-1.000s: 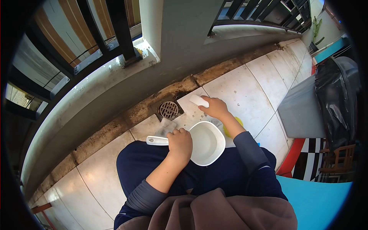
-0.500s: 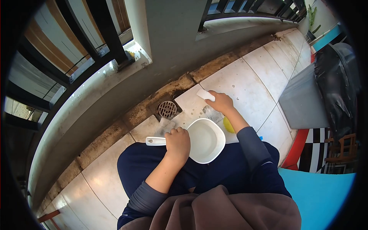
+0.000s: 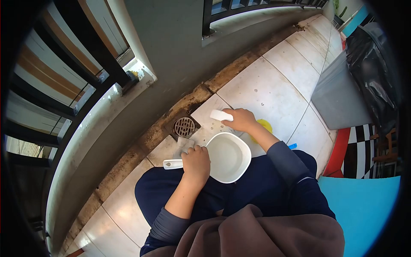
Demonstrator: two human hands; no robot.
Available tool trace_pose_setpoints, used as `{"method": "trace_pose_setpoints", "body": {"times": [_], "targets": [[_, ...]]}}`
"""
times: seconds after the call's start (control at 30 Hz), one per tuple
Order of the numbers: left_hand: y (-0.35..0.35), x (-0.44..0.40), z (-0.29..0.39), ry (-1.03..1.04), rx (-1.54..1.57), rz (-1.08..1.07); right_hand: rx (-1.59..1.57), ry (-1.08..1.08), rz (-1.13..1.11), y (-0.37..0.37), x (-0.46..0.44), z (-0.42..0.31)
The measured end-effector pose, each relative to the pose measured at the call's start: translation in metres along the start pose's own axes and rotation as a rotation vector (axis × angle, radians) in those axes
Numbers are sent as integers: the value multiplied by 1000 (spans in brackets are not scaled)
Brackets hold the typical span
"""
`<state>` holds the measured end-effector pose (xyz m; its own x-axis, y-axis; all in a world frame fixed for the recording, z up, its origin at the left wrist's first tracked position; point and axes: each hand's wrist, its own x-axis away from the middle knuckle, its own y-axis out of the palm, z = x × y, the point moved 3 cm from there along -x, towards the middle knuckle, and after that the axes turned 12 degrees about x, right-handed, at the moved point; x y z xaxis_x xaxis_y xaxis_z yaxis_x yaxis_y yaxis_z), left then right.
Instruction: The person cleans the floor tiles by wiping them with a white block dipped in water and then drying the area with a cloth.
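My left hand point(image 3: 196, 165) is closed around the handle of a white dipper point(image 3: 244, 160), held level over my lap with clear-looking liquid inside. My right hand point(image 3: 240, 120) grips a white block point(image 3: 221, 115), probably a melamine sponge, just above the tiles beyond the dipper's rim. A greyish-white block point(image 3: 185, 143) lies by the floor drain point(image 3: 184, 127), close to my left knuckles. Partly hidden behind my right forearm is a yellow round object point(image 3: 264, 125); its kind is unclear. A small blue item point(image 3: 293, 146) shows beside my right knee.
Dirty white floor tiles point(image 3: 265, 85) run along a low grey wall point(image 3: 175, 51) with black railings point(image 3: 92, 38). To the right stands a grey bin point(image 3: 338, 98) lined with a black bag point(image 3: 370, 64). A bright blue surface point(image 3: 359, 205) lies at the lower right.
My right hand has brought the white block slightly nearer the dipper, and more of the yellow object shows. The view has shifted a little. My left hand keeps its hold on the handle.
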<state>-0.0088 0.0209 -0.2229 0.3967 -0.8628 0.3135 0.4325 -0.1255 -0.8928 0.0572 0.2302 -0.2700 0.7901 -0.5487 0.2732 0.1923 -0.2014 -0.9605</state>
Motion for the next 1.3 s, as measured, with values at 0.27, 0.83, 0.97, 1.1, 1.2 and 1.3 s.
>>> {"method": "trace_pose_setpoints", "body": {"times": [0.27, 0.83, 0.97, 1.1, 1.2, 1.3], "targets": [[7, -1, -1, 42, -111, 82, 42, -40, 13, 3, 3, -8], [10, -1, 1, 39, -129, 111, 59, 39, 18, -2, -8, 0], [10, -1, 0, 30, -106, 91, -19, 34, 17, -3, -15, 10], [10, 0, 1, 27, -104, 96, 17, 91, 38, -7, -21, 5], [9, -1, 2, 16, -105, 85, 57, -70, 37, -3, -11, -12], [11, 1, 1, 17, -103, 91, -5, 79, 67, -10, -31, 7]]}}
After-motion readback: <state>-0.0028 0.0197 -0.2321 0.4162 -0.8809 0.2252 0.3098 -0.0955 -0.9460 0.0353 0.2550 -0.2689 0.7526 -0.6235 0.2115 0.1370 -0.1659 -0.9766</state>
